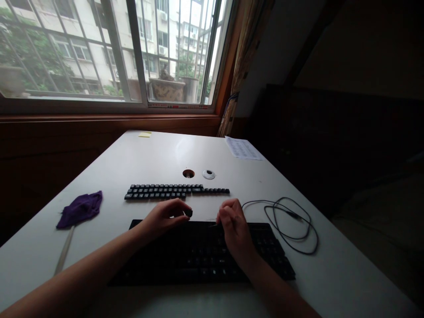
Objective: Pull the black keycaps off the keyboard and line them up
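A black keyboard lies across the near part of the white table, with keys standing on its front and right parts and a dark stretch at its upper left. Above its back edge, my left hand pinches a small black keycap between thumb and fingers. My right hand is closed over the keyboard's right half. From its fingers a thin wire-like tool points left; most of it is hidden in the grip. Loose black keycaps stand in rows behind the keyboard.
Right of the keyboard lies a coiled black cable. A purple cloth rests at the left beside a flat pale strip. Farther back are a round table hole, a round cover, printed paper and yellow notes.
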Tool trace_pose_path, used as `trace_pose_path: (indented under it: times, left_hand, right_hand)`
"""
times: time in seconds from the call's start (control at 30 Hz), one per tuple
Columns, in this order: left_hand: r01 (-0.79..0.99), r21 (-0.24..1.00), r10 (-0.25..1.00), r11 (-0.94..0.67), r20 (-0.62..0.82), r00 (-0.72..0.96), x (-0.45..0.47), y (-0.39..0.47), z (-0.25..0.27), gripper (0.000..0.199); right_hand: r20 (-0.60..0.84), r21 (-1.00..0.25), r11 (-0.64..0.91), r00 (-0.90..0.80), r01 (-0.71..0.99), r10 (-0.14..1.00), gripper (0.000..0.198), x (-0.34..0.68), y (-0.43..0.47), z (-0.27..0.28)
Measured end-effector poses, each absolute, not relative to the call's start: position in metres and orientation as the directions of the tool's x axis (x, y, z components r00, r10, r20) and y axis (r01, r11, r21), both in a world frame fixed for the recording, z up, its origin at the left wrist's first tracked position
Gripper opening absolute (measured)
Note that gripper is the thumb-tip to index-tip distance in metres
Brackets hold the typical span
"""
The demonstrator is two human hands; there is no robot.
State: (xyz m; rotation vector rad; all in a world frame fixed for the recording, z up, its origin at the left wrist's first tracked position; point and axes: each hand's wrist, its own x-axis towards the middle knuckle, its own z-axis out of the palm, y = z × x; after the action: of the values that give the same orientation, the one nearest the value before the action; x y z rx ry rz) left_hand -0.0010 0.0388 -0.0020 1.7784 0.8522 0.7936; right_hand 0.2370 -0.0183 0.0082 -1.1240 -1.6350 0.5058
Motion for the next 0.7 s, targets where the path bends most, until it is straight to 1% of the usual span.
trace_pose_path:
  times: [0.13, 0.23, 0.37, 0.5, 0.63, 0.7]
  left_hand:
    - [0.202, 0.939, 0.830, -0.279, 0.130, 0.542, -0.002, 0.039, -0.005, 0.027]
    - [0.202, 0.942, 0.833, -0.266, 0.120, 0.540, -0.002, 0.039, -0.005, 0.027]
    - [0.150, 0.962, 0.824, -0.227, 0.108, 0.557, -0.003, 0.040, -0.004, 0.028]
    - [0.071, 0.982, 0.824, -0.174, 0.105, 0.557, -0.003, 0.041, -0.003, 0.026]
    - [0.030, 0.989, 0.842, -0.144, 0.107, 0.529, -0.002, 0.041, -0.001, 0.026]
    - [0.000, 0.994, 0.853, -0.112, 0.096, 0.513, -0.002, 0.041, 0.000, 0.027]
  right_hand:
    - [0.576, -0.682, 0.594, -0.186, 0.428, 0.796, 0.019, 0.236, -0.021, 0.005]
    - [0.595, -0.623, 0.663, -0.299, 0.416, 0.746, 0.015, 0.235, -0.022, 0.005]
    - [0.610, -0.554, 0.674, -0.313, 0.488, 0.728, 0.016, 0.234, -0.018, 0.012]
    - [0.600, -0.473, 0.676, -0.355, 0.565, 0.717, 0.010, 0.232, -0.005, 0.025]
    - [0.549, -0.417, 0.727, -0.486, 0.546, 0.680, 0.012, 0.227, 0.014, 0.039]
    - [0.557, -0.422, 0.748, -0.504, 0.513, 0.660, 0.012, 0.223, 0.023, 0.043]
